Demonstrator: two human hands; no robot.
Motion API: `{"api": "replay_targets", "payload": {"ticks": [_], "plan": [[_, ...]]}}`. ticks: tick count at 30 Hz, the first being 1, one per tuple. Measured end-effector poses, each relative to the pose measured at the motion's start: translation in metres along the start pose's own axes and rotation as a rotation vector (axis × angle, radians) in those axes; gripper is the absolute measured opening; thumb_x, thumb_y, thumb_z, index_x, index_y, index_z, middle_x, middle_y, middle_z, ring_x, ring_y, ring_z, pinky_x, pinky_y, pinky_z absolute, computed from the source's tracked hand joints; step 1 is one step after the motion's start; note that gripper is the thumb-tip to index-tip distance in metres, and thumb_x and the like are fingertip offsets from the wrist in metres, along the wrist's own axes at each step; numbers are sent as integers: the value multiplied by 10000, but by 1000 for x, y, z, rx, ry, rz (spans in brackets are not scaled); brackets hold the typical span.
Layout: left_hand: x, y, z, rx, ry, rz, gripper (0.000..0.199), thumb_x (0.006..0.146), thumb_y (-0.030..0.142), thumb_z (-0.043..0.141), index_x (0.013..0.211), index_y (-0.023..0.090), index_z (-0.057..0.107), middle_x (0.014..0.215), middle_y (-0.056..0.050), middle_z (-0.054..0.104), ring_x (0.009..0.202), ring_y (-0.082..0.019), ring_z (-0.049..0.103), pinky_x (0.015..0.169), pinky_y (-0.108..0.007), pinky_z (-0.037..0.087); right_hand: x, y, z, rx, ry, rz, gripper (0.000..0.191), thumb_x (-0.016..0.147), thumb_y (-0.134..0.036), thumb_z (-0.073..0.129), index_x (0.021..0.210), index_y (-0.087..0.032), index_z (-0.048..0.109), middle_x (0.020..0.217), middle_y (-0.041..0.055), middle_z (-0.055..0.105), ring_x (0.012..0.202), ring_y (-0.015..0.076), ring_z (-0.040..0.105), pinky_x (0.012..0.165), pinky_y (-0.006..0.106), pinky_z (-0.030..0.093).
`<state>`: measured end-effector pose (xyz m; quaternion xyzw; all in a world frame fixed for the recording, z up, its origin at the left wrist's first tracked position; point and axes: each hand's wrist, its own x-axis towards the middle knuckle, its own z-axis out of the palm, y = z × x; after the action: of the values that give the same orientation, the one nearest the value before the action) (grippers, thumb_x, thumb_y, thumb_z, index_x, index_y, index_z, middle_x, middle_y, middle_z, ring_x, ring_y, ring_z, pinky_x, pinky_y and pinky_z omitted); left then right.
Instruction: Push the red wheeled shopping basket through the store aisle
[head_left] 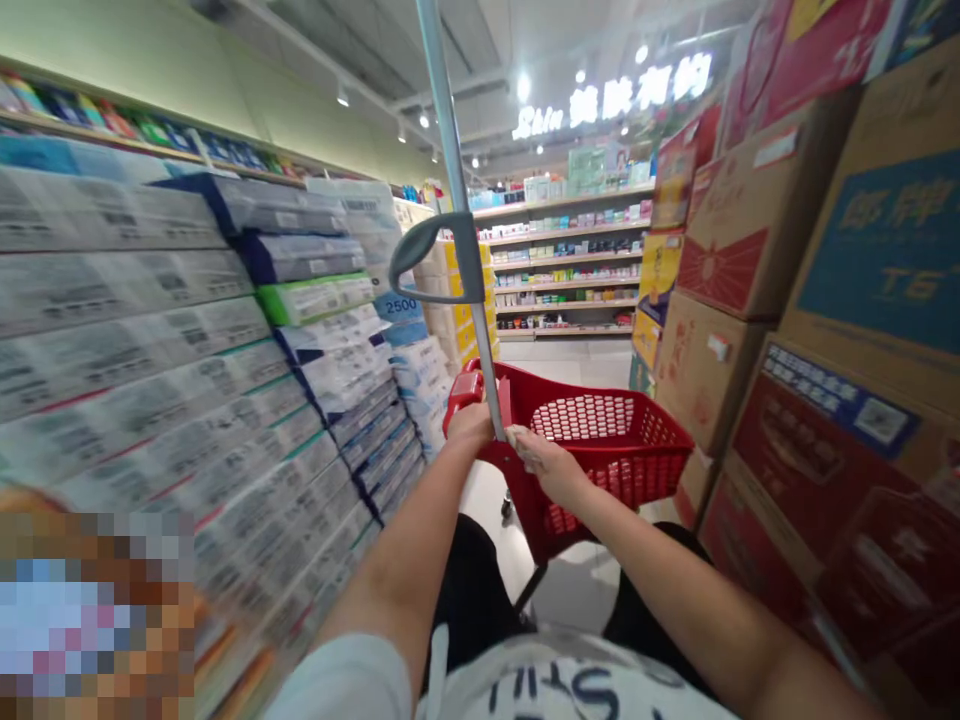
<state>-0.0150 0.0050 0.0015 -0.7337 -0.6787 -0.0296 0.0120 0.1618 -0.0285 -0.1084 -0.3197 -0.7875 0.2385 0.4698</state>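
A red plastic basket cart [600, 465] with holed sides stands in front of my body. From its near left end a metal pole [450, 120] rises, with a grey looped handle [469, 260] partway up. My left hand [471, 425] is at the foot of the pole, beside the red part at the cart's corner; its fingers are hidden. Close to the right of the pole is my right hand [534, 452], its fingers bent and close together at the cart's rim. What it grips, if anything, is too small to make out.
Stacked wrapped packs [135, 300] line the left side, and cardboard cartons [720, 370] are piled on the right. Shelves of small goods [566, 250] stand across the far end of the aisle. A blurred, pixelated patch covers the lower left.
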Motion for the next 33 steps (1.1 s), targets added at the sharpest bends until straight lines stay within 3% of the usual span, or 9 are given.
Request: {"api": "replay_targets", "payload": {"ticks": [5, 9, 12, 16, 23, 29, 33], "plan": [[2, -7, -1, 13, 11, 2, 448, 924, 468, 367, 1192, 215, 621, 1172, -107, 675, 1053, -248, 636, 854, -318, 493, 9, -4, 10, 58, 46, 137, 462, 857, -193, 525, 1306, -285, 577, 1283, 19, 617, 1119, 227, 605, 943, 416, 527], [2, -7, 0, -2, 15, -7, 451, 921, 453, 378, 1212, 206, 618, 1171, -114, 674, 1074, -248, 626, 868, -313, 480, 18, -13, 19, 64, 10, 89, 508, 864, -197, 517, 1358, -315, 518, 1283, -1, 615, 1125, 218, 601, 944, 401, 525], [2, -8, 1, -41, 21, -23, 459, 916, 461, 386, 1197, 197, 636, 1191, -132, 663, 1081, -261, 622, 886, -335, 473, 13, -11, 12, -13, 17, 63, 504, 842, -192, 540, 1340, -269, 540, 1290, 34, 609, 1145, 225, 589, 989, 426, 488], [1, -8, 1, -57, 41, -26, 469, 910, 481, 383, 1176, 205, 653, 1194, -125, 664, 1090, -265, 619, 906, -337, 464, 8, -10, 0, -215, 39, 153, 455, 817, -152, 546, 1266, -193, 603, 1216, 99, 649, 1126, 250, 601, 1006, 446, 461], [0, -7, -1, -59, 20, -41, 496, 909, 476, 376, 1258, 203, 599, 1210, -122, 658, 1090, -257, 620, 879, -304, 477, 17, -23, 17, -205, 8, -53, 542, 816, -83, 485, 1338, -223, 529, 1352, 69, 562, 1246, 210, 511, 1070, 396, 399], [-4, -9, 0, -91, 47, 13, 520, 928, 477, 357, 1287, 165, 567, 1211, -142, 653, 1070, -254, 618, 894, -325, 467, 16, -15, 12, -268, 20, 149, 439, 801, -116, 529, 1221, -200, 622, 1149, 95, 669, 1051, 238, 618, 960, 399, 476], [-5, -9, 0, -85, 56, -26, 505, 917, 491, 359, 1250, 193, 596, 1201, -126, 662, 1067, -253, 626, 881, -309, 474, 17, -14, 11, -180, -10, 189, 478, 792, -98, 530, 1240, -237, 615, 1164, 58, 663, 1046, 210, 619, 938, 357, 490]]}}
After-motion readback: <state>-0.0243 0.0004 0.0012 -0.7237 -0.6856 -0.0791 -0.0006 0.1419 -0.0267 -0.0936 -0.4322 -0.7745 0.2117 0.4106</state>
